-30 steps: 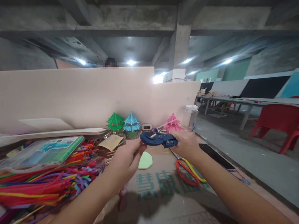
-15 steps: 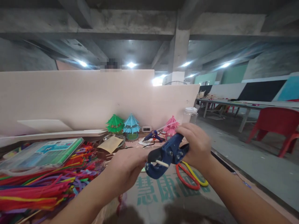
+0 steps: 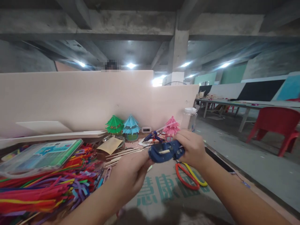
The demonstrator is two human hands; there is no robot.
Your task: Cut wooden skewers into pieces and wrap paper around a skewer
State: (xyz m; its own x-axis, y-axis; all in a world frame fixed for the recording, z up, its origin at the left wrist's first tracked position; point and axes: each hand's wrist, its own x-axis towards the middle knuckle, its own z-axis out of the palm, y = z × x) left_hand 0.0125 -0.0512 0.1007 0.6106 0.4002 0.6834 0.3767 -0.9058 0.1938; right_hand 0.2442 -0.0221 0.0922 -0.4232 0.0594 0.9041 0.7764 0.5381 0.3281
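Note:
My right hand (image 3: 193, 147) is wrapped around the handles of a blue pipe cutter (image 3: 161, 152), held above the cardboard. A short end of a pale wooden stick (image 3: 164, 152) shows between the cutter's jaws. Right at the jaws, my left hand (image 3: 133, 170) is closed in a pinch, apparently on the rest of that stick, which its fingers hide. Below my right hand lie scissors with red and yellow handles (image 3: 187, 179). More thin wooden sticks (image 3: 123, 156) lie beyond my left hand.
Colourful pipe cleaners (image 3: 35, 192) and a clear plastic case (image 3: 42, 156) fill the left side. Behind stand green (image 3: 114, 124), blue (image 3: 131, 126) and pink (image 3: 172, 126) small pavilions, a glue gun (image 3: 152, 136) and a clear jar (image 3: 189, 120). A partition (image 3: 77, 97) closes the back.
The cutter has turned from steeply tilted to nearly level, its jaws now closer around the stick. My right hand has come slightly down and left. The left hand has shifted a little.

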